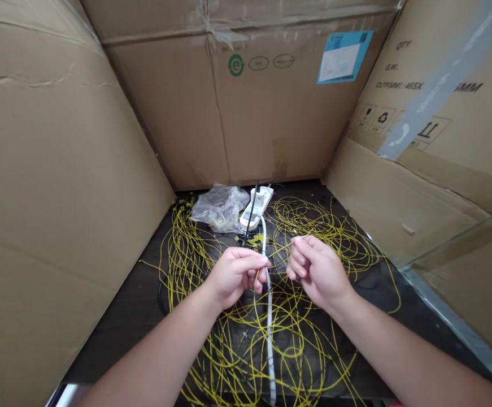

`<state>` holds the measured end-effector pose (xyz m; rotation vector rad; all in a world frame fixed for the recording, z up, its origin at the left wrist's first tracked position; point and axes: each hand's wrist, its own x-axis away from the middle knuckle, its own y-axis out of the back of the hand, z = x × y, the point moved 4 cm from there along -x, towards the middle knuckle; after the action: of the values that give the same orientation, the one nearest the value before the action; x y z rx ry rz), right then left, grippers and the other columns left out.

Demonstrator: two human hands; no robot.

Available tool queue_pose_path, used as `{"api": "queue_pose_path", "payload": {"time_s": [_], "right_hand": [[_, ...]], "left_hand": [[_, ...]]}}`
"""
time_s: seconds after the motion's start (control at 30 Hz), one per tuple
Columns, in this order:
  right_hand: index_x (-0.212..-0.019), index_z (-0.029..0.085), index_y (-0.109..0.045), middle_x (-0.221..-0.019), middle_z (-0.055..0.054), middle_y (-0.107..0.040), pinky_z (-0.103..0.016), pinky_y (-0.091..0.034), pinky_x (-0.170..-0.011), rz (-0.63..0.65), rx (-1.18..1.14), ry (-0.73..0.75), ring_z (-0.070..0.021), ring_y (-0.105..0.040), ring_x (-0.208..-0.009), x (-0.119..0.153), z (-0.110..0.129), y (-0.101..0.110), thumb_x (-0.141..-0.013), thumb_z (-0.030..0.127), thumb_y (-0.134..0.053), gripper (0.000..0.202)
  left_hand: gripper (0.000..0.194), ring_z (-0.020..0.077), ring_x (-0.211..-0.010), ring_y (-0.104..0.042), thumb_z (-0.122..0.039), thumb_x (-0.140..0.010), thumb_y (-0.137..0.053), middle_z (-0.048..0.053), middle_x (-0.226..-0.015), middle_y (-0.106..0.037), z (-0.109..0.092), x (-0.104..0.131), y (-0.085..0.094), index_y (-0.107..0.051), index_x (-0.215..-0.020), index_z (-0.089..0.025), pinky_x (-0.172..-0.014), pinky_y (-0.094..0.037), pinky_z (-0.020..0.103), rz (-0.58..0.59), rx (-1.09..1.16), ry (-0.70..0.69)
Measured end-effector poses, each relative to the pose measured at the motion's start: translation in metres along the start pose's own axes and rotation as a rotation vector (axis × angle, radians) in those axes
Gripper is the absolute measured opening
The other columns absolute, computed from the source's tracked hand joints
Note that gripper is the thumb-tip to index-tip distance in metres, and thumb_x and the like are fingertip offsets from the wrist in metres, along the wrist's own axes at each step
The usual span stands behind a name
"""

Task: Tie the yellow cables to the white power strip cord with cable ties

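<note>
My left hand (pixel 238 276) is closed in a pinch on a thin yellow wire (pixel 255 302), with part of the wire hanging below the fingers. To its right, my right hand (pixel 318 272) is also closed, thumb against forefinger, on a thin yellow wire whose strand runs toward the left hand. A small pale tip (pixel 295 231) shows just above the right fingertips; its kind is too small to tell. Many loose yellow wires (pixel 288 350) lie tangled beneath both hands. Whether both hands hold the same wire I cannot tell for certain.
A white power strip (pixel 254 212) with a black cord lies beyond the hands, its white cable (pixel 270 339) running toward me. Beside it is a clear plastic bag (pixel 220 206). Coiled yellow wires (pixel 313 220) spread over the dark table (pixel 122 316). Cardboard walls (pixel 165 113) enclose three sides.
</note>
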<state>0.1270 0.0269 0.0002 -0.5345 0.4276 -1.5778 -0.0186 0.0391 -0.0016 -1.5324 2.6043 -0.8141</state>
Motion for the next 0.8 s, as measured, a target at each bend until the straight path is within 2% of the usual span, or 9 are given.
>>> {"api": "queue_pose_path", "payload": {"time_s": [0.13, 0.27, 0.43, 0.57, 0.63, 0.67, 0.8], "right_hand": [[-0.066, 0.018, -0.047, -0.046, 0.008, -0.045, -0.025, -0.05, -0.045, -0.114, -0.108, 0.019, -0.0074, -0.045, -0.038, -0.008, 0.014, 0.012, -0.08, 0.022, -0.059, 0.019], [-0.069, 0.015, -0.051, -0.056, 0.001, -0.059, -0.03, -0.058, -0.066, -0.256, -0.184, 0.153, -0.0122, -0.063, -0.058, -0.018, 0.032, 0.031, -0.083, 0.015, -0.051, 0.013], [-0.075, 0.017, -0.047, -0.074, -0.006, -0.068, -0.045, -0.053, -0.083, -0.376, -0.066, 0.481, -0.0201, -0.068, -0.082, -0.019, 0.059, 0.043, -0.089, 0.019, -0.041, 0.015], [-0.086, 0.02, -0.045, -0.085, -0.004, -0.069, -0.05, -0.046, -0.091, -0.457, 0.212, 0.857, -0.0197, -0.065, -0.094, -0.002, 0.07, 0.033, -0.091, 0.025, -0.041, 0.008], [-0.091, 0.02, -0.045, -0.095, -0.006, -0.068, -0.051, -0.043, -0.095, -0.419, 0.41, 0.964, -0.0198, -0.062, -0.1, 0.008, 0.066, 0.022, -0.09, 0.024, -0.044, 0.005], [-0.093, 0.019, -0.046, -0.101, -0.007, -0.067, -0.05, -0.041, -0.096, -0.354, 0.519, 0.979, -0.0201, -0.06, -0.104, 0.012, 0.06, 0.015, -0.089, 0.023, -0.046, 0.005], [-0.095, 0.019, -0.049, -0.117, -0.011, -0.06, -0.047, -0.042, -0.097, 0.092, 0.909, 0.893, -0.0216, -0.052, -0.114, 0.021, 0.027, -0.011, -0.086, 0.014, -0.047, 0.011]], "left_hand": [[0.011, 0.0073, -0.037, -0.046, -0.018, -0.07, -0.064, 0.001, -0.046, -0.055, -0.003, -0.002, 0.006, -0.066, -0.068, -0.007, -0.041, -0.04, 0.022, -0.017, 0.054, -0.002], [0.009, 0.0077, -0.038, -0.046, -0.016, -0.07, -0.064, 0.001, -0.047, -0.056, -0.005, -0.004, 0.012, -0.067, -0.069, -0.007, -0.042, -0.039, 0.023, -0.038, 0.118, -0.016], [0.009, 0.0081, -0.038, -0.047, -0.017, -0.069, -0.065, 0.0, -0.046, -0.055, -0.007, -0.005, 0.015, -0.066, -0.069, -0.008, -0.041, -0.039, 0.023, -0.056, 0.139, -0.049], [0.01, 0.0068, -0.038, -0.045, -0.018, -0.068, -0.065, 0.0, -0.046, -0.054, -0.007, -0.005, 0.014, -0.066, -0.067, -0.009, -0.041, -0.039, 0.022, -0.082, 0.115, -0.065], [0.01, 0.0065, -0.038, -0.045, -0.019, -0.068, -0.066, 0.0, -0.047, -0.055, -0.007, -0.004, 0.013, -0.066, -0.068, -0.009, -0.041, -0.04, 0.022, -0.088, 0.08, -0.074], [0.01, 0.0063, -0.038, -0.046, -0.019, -0.068, -0.066, 0.0, -0.048, -0.055, -0.006, -0.004, 0.012, -0.066, -0.068, -0.009, -0.042, -0.041, 0.022, -0.085, 0.055, -0.076], [0.014, 0.0063, -0.039, -0.048, -0.022, -0.068, -0.068, 0.001, -0.051, -0.058, -0.004, -0.001, 0.005, -0.066, -0.067, -0.009, -0.041, -0.043, 0.02, -0.038, -0.074, -0.073]]}}
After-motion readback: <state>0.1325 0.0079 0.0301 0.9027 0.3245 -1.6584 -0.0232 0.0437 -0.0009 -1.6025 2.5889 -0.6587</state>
